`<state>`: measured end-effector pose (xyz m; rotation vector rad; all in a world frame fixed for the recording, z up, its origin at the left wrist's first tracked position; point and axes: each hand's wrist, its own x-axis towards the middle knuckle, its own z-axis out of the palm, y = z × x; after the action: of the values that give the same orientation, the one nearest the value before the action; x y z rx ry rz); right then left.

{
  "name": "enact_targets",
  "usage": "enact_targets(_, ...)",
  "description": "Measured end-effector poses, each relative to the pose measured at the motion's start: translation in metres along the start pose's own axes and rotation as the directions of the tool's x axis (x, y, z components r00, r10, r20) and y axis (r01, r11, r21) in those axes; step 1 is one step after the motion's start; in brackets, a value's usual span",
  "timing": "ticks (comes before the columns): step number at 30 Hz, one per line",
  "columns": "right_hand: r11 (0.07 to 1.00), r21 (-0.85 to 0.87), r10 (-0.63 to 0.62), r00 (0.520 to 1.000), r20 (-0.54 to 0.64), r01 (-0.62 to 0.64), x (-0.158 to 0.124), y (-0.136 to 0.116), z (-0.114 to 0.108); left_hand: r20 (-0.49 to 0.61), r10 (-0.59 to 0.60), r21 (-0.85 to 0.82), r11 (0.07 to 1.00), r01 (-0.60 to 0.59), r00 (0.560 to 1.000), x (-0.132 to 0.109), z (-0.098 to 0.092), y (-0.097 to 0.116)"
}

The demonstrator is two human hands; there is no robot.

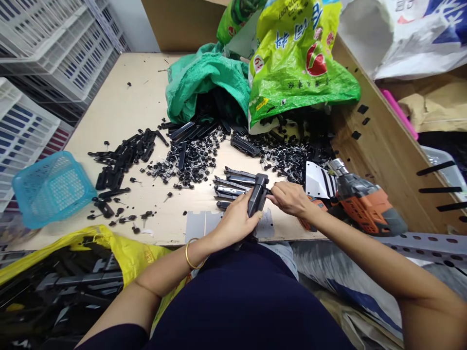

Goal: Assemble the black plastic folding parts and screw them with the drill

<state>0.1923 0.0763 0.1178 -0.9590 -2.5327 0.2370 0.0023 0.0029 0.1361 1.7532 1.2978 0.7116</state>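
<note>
My left hand is wrapped round a long black plastic part with a wider block at its top end. From the right, my right hand is closed in a pinch at the part's side. A small dark piece shows at its fingertips, too hidden to name. Several slim black plastic pieces lie side by side just beyond my left hand. Under my hands, grey plates lie along the table's front edge. Farther back are heaps of black-headed screws with bright shanks.
An orange and black power drill lies at the right by a wooden board. At the back stand a green sack and a printed bag. A blue basket and a yellow sack of black parts are at the left.
</note>
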Motion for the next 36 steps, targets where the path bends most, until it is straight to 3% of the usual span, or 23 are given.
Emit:
enact_targets(2, 0.896, 0.335, 0.3, 0.953, 0.024, -0.291, 0.004, -0.012, 0.005, -0.087, 0.006, 0.046, 0.999, -0.002, 0.996, -0.002, 0.007, -0.003)
enact_targets(4, 0.639, 0.595, 0.514, 0.846, 0.141, -0.488, 0.011, -0.026, 0.009, -0.211, 0.019, 0.133, 0.991, 0.01, 0.977, -0.002, 0.016, -0.01)
enact_targets(6, 0.343, 0.741, 0.556, 0.76, 0.335, -0.577, 0.018, -0.036, 0.011, -0.312, 0.063, 0.235, 0.972, 0.012, 0.948, 0.0, 0.022, -0.019)
enact_targets(8, 0.092, 0.778, 0.483, 0.711, 0.511, -0.621, 0.022, -0.04, 0.012, -0.334, 0.114, 0.287, 0.958, -0.015, 0.936, 0.004, 0.023, -0.03)
enact_targets(9, 0.002, 0.774, 0.459, 0.688, 0.562, -0.634, 0.022, -0.039, 0.013, -0.317, 0.126, 0.281, 0.959, -0.034, 0.94, 0.006, 0.022, -0.034)
enact_targets(10, -0.015, 0.771, 0.471, 0.675, 0.567, -0.637, 0.02, -0.037, 0.015, -0.29, 0.124, 0.258, 0.965, -0.047, 0.949, 0.008, 0.019, -0.038)
enact_targets(11, 0.066, 0.771, 0.519, 0.682, 0.515, -0.633, 0.018, -0.033, 0.016, -0.261, 0.11, 0.226, 0.973, -0.05, 0.959, 0.01, 0.017, -0.041)
enact_targets(13, 0.399, 0.702, 0.607, 0.744, 0.28, -0.59, 0.012, -0.026, 0.02, -0.208, 0.07, 0.163, 0.986, -0.036, 0.976, 0.012, 0.012, -0.042)
enact_targets(15, 0.698, 0.517, 0.566, 0.824, 0.024, -0.495, 0.007, -0.02, 0.023, -0.169, 0.036, 0.128, 0.992, -0.014, 0.985, 0.012, 0.011, -0.04)
enact_targets(17, 0.795, 0.422, 0.51, 0.857, -0.078, -0.435, 0.002, -0.019, 0.027, -0.146, 0.03, 0.12, 0.993, -0.013, 0.989, 0.01, 0.014, -0.036)
enact_targets(18, 0.766, 0.464, 0.534, 0.842, -0.075, -0.445, -0.001, -0.021, 0.028, -0.146, 0.039, 0.131, 0.991, -0.019, 0.988, 0.009, 0.017, -0.035)
enact_targets(19, 0.678, 0.559, 0.59, 0.807, -0.027, -0.477, -0.004, -0.025, 0.03, -0.153, 0.053, 0.154, 0.988, -0.029, 0.987, 0.006, 0.02, -0.035)
enact_targets(20, 0.526, 0.676, 0.648, 0.758, 0.075, -0.516, -0.008, -0.029, 0.032, -0.16, 0.074, 0.189, 0.981, -0.043, 0.984, 0.004, 0.024, -0.036)
enact_targets(21, 0.321, 0.773, 0.678, 0.702, 0.216, -0.547, -0.013, -0.034, 0.035, -0.155, 0.1, 0.231, 0.971, -0.063, 0.983, 0.001, 0.028, -0.038)
enact_targets(23, -0.089, 0.815, 0.611, 0.614, 0.499, -0.573, -0.026, -0.042, 0.04, -0.095, 0.139, 0.297, 0.949, -0.106, 0.986, -0.006, 0.035, -0.046)
enact_targets(24, -0.211, 0.781, 0.548, 0.59, 0.593, -0.588, -0.034, -0.044, 0.043, -0.043, 0.143, 0.304, 0.945, -0.124, 0.989, -0.009, 0.039, -0.05)
enact_targets(25, -0.25, 0.755, 0.52, 0.574, 0.633, -0.607, -0.043, -0.045, 0.046, 0.009, 0.134, 0.294, 0.947, -0.131, 0.991, -0.012, 0.042, -0.053)
enact_targets(26, -0.204, 0.75, 0.546, 0.563, 0.621, -0.629, -0.051, -0.045, 0.048, 0.051, 0.11, 0.267, 0.956, -0.12, 0.993, -0.014, 0.045, -0.056)
enact_targets(28, 0.104, 0.726, 0.673, 0.585, 0.452, -0.68, -0.067, -0.042, 0.052, 0.103, 0.026, 0.191, 0.981, -0.045, 0.994, -0.017, 0.049, -0.057)
enact_targets(30, 0.522, 0.543, 0.702, 0.693, 0.166, -0.658, -0.079, -0.036, 0.054, 0.139, -0.069, 0.115, 0.992, 0.054, 0.988, -0.016, 0.053, -0.054)
enact_targets(32, 0.781, 0.283, 0.582, 0.813, -0.008, -0.557, -0.088, -0.03, 0.055, 0.182, -0.122, 0.054, 0.992, 0.114, 0.976, -0.014, 0.056, -0.048)
enact_targets(34, 0.859, 0.16, 0.502, 0.861, -0.077, -0.486, -0.092, -0.027, 0.057, 0.224, -0.131, -0.001, 0.991, 0.135, 0.966, -0.011, 0.06, -0.042)
enact_targets(36, 0.807, 0.25, 0.57, 0.817, -0.093, -0.535, -0.091, -0.027, 0.058, 0.233, -0.136, -0.029, 0.989, 0.147, 0.963, -0.01, 0.065, -0.037)
